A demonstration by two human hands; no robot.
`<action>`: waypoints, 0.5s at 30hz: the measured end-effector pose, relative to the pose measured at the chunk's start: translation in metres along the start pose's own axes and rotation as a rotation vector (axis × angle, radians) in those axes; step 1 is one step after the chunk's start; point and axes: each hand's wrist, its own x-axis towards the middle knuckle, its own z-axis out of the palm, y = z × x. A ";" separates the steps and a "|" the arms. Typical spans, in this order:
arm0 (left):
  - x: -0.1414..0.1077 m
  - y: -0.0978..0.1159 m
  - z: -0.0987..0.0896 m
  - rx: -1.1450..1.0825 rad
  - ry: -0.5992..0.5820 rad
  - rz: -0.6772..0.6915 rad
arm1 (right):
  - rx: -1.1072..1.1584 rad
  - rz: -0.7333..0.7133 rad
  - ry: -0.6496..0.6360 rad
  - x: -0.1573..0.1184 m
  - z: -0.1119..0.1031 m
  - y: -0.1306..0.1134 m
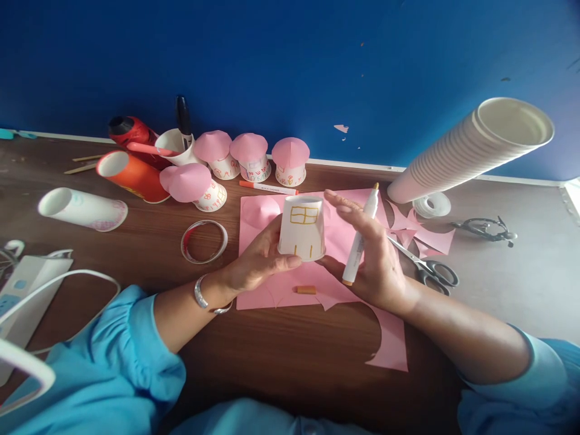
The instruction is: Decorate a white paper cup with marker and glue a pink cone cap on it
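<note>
Cup (pixel 302 238) and marker (pixel 354 258), 1 to each side, are what I watch this person handle over the desk (pixel 272 362). The left hand (pixel 258 254) is clamped on the cup, thumb low at its wide rim, fingers round the side; it sits upside down, lifted above a pink sheet (pixel 263 293), with 1 window and 2 short strokes drawn in gold. The right hand (pixel 380 260) is closed loosely round the uncapped marker, tip upward; whether its lower fingers touch the cup, I cannot tell. The cap (pixel 306 290) lies on the sheet.

I judge the cup to be paper: very light, a little slick, easily dented mid-wall. The rolled rim should be stiffest, so a gentle pinch there suits it, clear of the lines, which could smear if wet. The marker looks stiff and light, best gripped near its tip.
</note>
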 end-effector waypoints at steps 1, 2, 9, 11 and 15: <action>0.000 -0.001 0.000 -0.003 0.014 0.003 | 0.002 -0.004 0.031 -0.001 -0.001 -0.001; 0.001 -0.001 0.000 -0.007 0.020 0.008 | 0.005 -0.008 0.072 -0.002 -0.003 -0.003; 0.003 0.004 0.004 0.006 0.047 0.015 | -0.110 -0.113 0.040 0.005 -0.023 -0.033; 0.003 0.006 0.005 0.010 0.052 -0.003 | -0.066 -0.069 -0.051 0.009 -0.027 -0.039; 0.003 0.006 0.004 0.029 0.043 0.001 | 0.015 -0.032 -0.038 0.009 -0.029 -0.038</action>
